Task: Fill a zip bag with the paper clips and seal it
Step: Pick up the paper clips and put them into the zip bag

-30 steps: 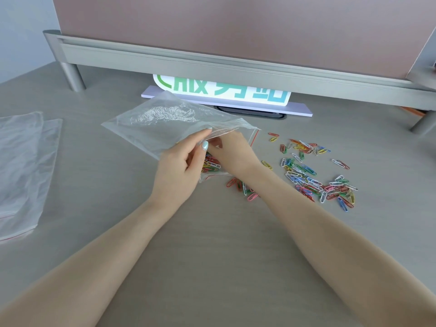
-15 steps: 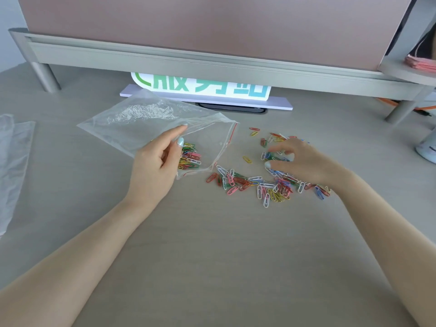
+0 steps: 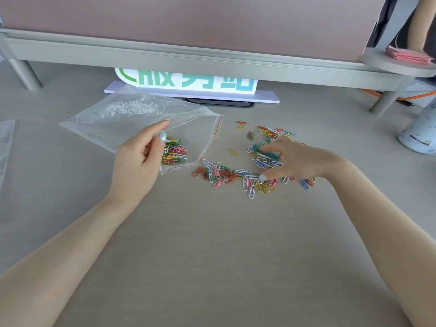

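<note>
A clear zip bag [image 3: 132,119] with a red strip at its mouth lies tilted on the table, its mouth facing right and held apart. My left hand [image 3: 139,161] pinches the bag's near edge close to the mouth. Several coloured paper clips [image 3: 174,152] sit inside the bag by the opening. A loose spread of coloured paper clips [image 3: 226,173] lies on the table just right of the bag. My right hand [image 3: 290,161] rests on that spread with fingers curled over some clips, thumb touching the table.
More clear bags [image 3: 6,147] lie at the far left edge. A white sign with green letters [image 3: 186,82] stands at the back under a grey partition rail [image 3: 188,55]. A pale bottle [image 3: 420,133] stands at the far right.
My right hand left the bag's mouth and moved right onto the loose clips, raking them together. The left hand keeps holding the bag. The view shifted slightly right.
</note>
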Demonstrator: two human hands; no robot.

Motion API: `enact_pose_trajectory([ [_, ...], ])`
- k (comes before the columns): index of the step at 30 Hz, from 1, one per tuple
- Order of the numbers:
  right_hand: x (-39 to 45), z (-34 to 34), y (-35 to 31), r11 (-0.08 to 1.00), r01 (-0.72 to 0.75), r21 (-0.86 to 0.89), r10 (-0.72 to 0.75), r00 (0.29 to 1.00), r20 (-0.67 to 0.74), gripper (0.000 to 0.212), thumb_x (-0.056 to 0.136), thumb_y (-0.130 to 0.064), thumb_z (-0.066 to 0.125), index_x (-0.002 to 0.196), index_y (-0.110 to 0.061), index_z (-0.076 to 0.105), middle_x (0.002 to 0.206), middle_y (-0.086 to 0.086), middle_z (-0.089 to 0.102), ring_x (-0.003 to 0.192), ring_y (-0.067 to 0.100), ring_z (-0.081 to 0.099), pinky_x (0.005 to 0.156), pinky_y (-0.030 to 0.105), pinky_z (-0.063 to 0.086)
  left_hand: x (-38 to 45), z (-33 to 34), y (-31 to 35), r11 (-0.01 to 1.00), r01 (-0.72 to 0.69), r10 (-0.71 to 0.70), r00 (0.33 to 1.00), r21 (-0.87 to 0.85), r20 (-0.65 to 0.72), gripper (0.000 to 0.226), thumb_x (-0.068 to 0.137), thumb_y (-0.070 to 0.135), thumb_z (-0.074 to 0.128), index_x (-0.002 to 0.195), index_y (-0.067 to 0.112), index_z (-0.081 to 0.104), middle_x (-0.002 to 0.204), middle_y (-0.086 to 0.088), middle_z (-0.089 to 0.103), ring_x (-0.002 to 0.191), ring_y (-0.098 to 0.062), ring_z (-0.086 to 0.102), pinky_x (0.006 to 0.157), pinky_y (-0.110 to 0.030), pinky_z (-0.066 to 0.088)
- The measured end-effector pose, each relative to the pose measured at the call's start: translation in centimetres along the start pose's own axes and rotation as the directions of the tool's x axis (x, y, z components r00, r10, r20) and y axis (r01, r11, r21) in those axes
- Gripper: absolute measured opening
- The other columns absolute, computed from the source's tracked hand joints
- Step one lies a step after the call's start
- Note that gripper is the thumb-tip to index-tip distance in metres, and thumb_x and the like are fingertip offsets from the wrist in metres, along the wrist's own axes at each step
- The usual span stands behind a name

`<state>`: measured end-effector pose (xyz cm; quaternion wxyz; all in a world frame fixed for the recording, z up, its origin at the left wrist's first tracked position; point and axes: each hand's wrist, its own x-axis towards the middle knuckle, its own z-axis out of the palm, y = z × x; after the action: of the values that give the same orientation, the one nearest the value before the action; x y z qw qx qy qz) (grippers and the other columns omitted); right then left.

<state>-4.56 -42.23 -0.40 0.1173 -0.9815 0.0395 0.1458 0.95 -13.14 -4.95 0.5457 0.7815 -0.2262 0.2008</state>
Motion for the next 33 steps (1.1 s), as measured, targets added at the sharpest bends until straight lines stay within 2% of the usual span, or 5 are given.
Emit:
enact_pose_trajectory([
  [7, 0.5, 0.5, -0.3, 0.984, 0.050, 0.172, -0.030, 0.993, -0.114, 0.040, 0.082, -0.032, 0.064, 0.119, -0.020, 0.056, 0.119, 0.001, 0.057, 0.095, 0.025, 0.061, 0.079, 0.041, 0.053, 0.0, 0.0, 0.0, 1.000, 0.008, -0.008, 1.000, 0.015, 0.007, 0.030, 0.095, 0.013, 0.046, 0.120, 0.024, 0.059, 0.065, -0.006, 0.048, 0.047, -0.004, 0.040, 0.052, -0.015, 0.035],
  [16, 1.1, 1.3, -0.4, 0.967, 0.053, 0.249, -0.003, 0.980, -0.197, 0.017, 0.084, -0.019, 0.059, 0.100, -0.020, 0.064, 0.091, -0.009, 0.061, 0.080, 0.018, 0.064, 0.070, 0.042, 0.057, 0.0, 0.0, 0.0, 1.000, 0.009, -0.009, 1.000, 0.003, 0.008, 0.030, 0.094, 0.016, 0.046, 0.117, 0.032, 0.057, 0.064, -0.009, 0.050, 0.052, -0.012, 0.040, 0.055, -0.021, 0.037],
  [24, 1.1, 1.4, -0.9, 0.970, 0.088, 0.228, -0.023, 0.961, -0.275, 0.012, 0.083, -0.013, 0.059, 0.091, -0.018, 0.066, 0.073, -0.017, 0.056, 0.068, 0.010, 0.055, 0.052, 0.018, 0.037, 0.0, 0.1, 0.0, 1.000, 0.005, -0.005, 1.000, 0.006, 0.018, 0.029, 0.096, 0.016, 0.047, 0.117, 0.033, 0.056, 0.065, -0.004, 0.046, 0.050, -0.007, 0.037, 0.053, -0.019, 0.034],
  [28, 0.9, 1.2, -1.0, 0.971, 0.101, 0.219, -0.035, 0.958, -0.285, 0.013, 0.083, -0.012, 0.060, 0.091, -0.017, 0.069, 0.072, -0.018, 0.056, 0.067, 0.008, 0.055, 0.061, 0.022, 0.044, 0.0, 0.1, 0.0, 1.000, 0.008, -0.008, 1.000, 0.010, 0.017, 0.029, 0.095, 0.017, 0.046, 0.119, 0.031, 0.057, 0.068, -0.007, 0.048, 0.052, -0.012, 0.038, 0.054, -0.020, 0.035],
  [33, 0.9, 1.2, -1.2, 0.968, 0.113, 0.223, -0.044, 0.954, -0.296, 0.014, 0.084, -0.009, 0.057, 0.090, -0.014, 0.069, 0.081, -0.005, 0.062, 0.079, 0.015, 0.058, 0.076, 0.029, 0.046, 0.1, 0.1, -0.2, 1.000, 0.002, -0.002, 1.000, 0.003, 0.015, 0.031, 0.093, 0.020, 0.045, 0.120, 0.029, 0.057, 0.062, 0.015, 0.053, 0.053, -0.010, 0.038, 0.056, -0.019, 0.036],
])
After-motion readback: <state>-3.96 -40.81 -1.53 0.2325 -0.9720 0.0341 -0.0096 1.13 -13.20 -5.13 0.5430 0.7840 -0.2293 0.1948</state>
